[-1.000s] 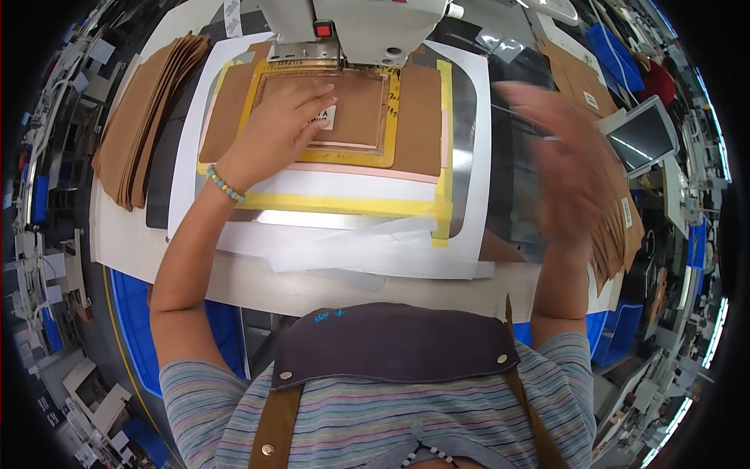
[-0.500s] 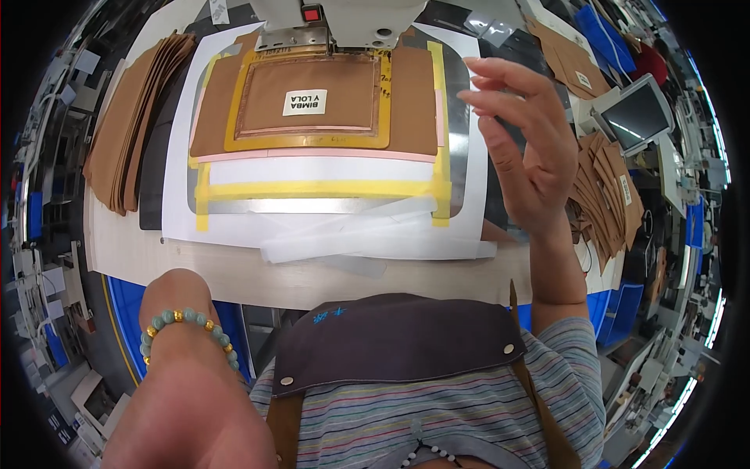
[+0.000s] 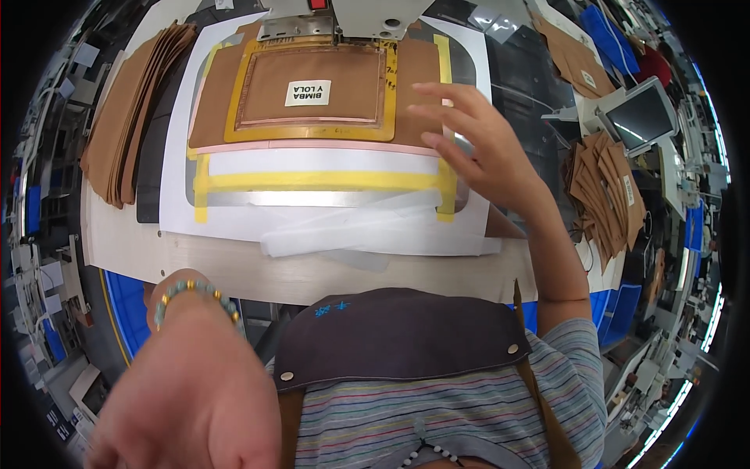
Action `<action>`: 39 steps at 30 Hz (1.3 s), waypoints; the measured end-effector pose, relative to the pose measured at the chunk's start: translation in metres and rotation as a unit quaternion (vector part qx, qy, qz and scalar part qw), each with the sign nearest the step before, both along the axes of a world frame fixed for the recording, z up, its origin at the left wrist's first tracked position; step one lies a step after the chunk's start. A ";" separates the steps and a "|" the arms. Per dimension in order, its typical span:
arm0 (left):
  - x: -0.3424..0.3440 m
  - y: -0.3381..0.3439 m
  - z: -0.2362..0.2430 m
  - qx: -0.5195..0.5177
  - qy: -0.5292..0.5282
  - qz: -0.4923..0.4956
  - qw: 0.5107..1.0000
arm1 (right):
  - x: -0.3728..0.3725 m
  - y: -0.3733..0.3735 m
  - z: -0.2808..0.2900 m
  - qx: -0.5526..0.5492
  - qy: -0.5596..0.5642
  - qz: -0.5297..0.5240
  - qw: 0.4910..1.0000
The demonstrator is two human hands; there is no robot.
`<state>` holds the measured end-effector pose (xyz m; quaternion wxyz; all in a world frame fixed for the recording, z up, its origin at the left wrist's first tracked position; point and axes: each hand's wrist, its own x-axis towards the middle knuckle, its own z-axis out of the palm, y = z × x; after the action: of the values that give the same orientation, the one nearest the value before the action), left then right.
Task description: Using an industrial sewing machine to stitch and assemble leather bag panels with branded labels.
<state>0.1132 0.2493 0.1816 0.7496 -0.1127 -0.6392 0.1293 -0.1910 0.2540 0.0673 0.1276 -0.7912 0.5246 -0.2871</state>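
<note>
My right hand point(image 3: 480, 144) hovers, fingers apart and holding nothing, over the right edge of a brown fabric or leather panel point(image 3: 215, 102). On that panel lies a yellow rectangular frame point(image 3: 312, 134) around a stitched-looking border and a white label point(image 3: 308, 93). The top of the frame sits under a sewing machine head point(image 3: 367, 17). Close to the camera at lower left, my left hand point(image 3: 183, 391) is raised with a beaded bracelet point(image 3: 195, 288) at its wrist. Its fingers run out of view or are hidden.
Yellow tape point(image 3: 320, 181) crosses a white sheet with a metal plate below the panel. Translucent strips point(image 3: 351, 225) lie near the front edge. Brown panels point(image 3: 141, 109) stack at left, with more brown pieces point(image 3: 605, 191) at right beside a small screen point(image 3: 637, 116).
My right hand has moved left and slightly down, over the panel's right edge. My left wrist has shifted up and the hand shows more. The whole view has tilted slightly.
</note>
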 end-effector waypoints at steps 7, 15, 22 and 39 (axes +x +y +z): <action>-0.008 -0.104 -0.127 0.295 -0.502 0.114 0.805 | 0.029 -0.032 -0.051 -0.107 0.132 0.085 0.982; -0.031 -0.153 -0.183 0.347 -0.630 0.100 0.687 | 0.033 -0.027 -0.058 -0.124 0.151 0.064 0.979; -0.042 -0.165 -0.179 0.317 -0.653 0.114 0.679 | 0.032 -0.027 -0.057 -0.122 0.134 0.063 0.981; -0.037 -0.187 -0.166 0.346 -0.671 -0.029 0.655 | 0.027 -0.038 -0.057 -0.113 0.140 0.049 0.982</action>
<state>0.0760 0.0626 0.0161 0.1050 0.0799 -0.9634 -0.2334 -0.1637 0.2164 0.0099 -0.0232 -0.8577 0.4622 -0.2242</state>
